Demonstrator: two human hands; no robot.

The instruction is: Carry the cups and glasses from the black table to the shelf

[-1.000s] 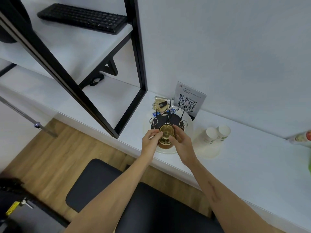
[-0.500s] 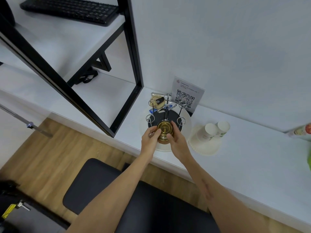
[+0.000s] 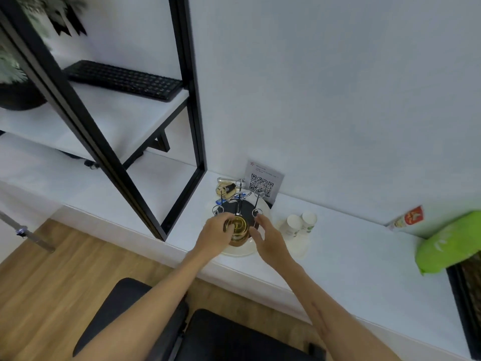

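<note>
Amber glass [image 3: 238, 229] half hidden behind left hand [image 3: 214, 237] fingers [image 3: 226, 225].

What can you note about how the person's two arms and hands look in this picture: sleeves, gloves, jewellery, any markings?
Both forearms are bare up to the bottom edge of the picture, so no sleeves show. The left hand and the right hand wear no gloves, and no rings, watch or bracelets can be seen. The right forearm carries a long thin line-like mark along its length; the left forearm shows no marking.
</note>
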